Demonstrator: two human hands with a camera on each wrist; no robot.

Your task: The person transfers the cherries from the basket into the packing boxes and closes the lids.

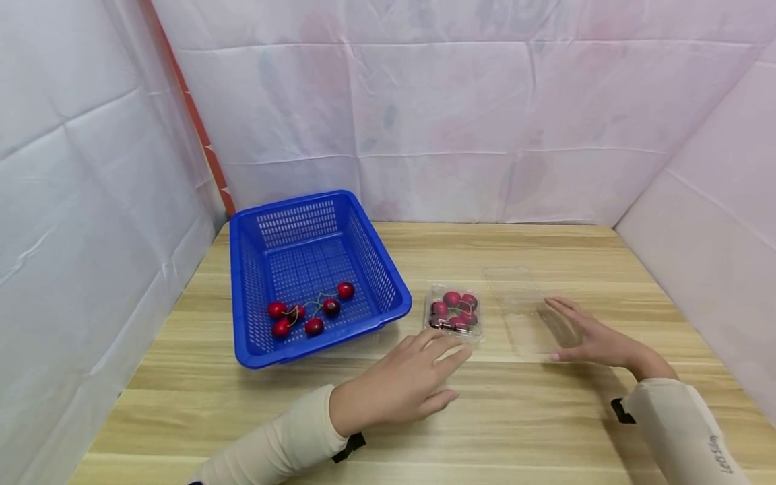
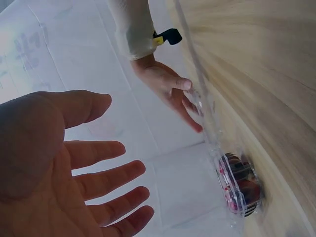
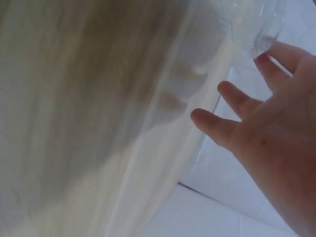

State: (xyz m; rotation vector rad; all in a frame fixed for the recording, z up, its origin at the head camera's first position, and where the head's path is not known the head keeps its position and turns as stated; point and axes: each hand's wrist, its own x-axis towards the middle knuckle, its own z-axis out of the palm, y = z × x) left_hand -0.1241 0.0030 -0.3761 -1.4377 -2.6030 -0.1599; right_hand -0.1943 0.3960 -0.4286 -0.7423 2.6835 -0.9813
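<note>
A small clear plastic box (image 1: 456, 311) with several red cherries (image 1: 451, 299) stands on the table, its clear lid (image 1: 515, 303) spread out to the right. My left hand (image 1: 406, 377) hovers in front of the box, fingers spread and apart from one another; in its wrist view the palm (image 2: 34, 173) holds nothing. Around the lid's right end, my right hand (image 1: 597, 340) has its thumb and fingers extended wide, fingertips right at the plastic. From the right wrist, the hand (image 3: 276, 113) shows straight, spread fingers, two of them overlapping the clear plastic (image 3: 254, 24).
A blue slotted basket (image 1: 388, 311) stands left of the box, with several stemmed cherries (image 1: 314, 327) near its front. The wood-grain table (image 1: 485, 431) meets white cloth walls (image 1: 436, 128) at the back and sides.
</note>
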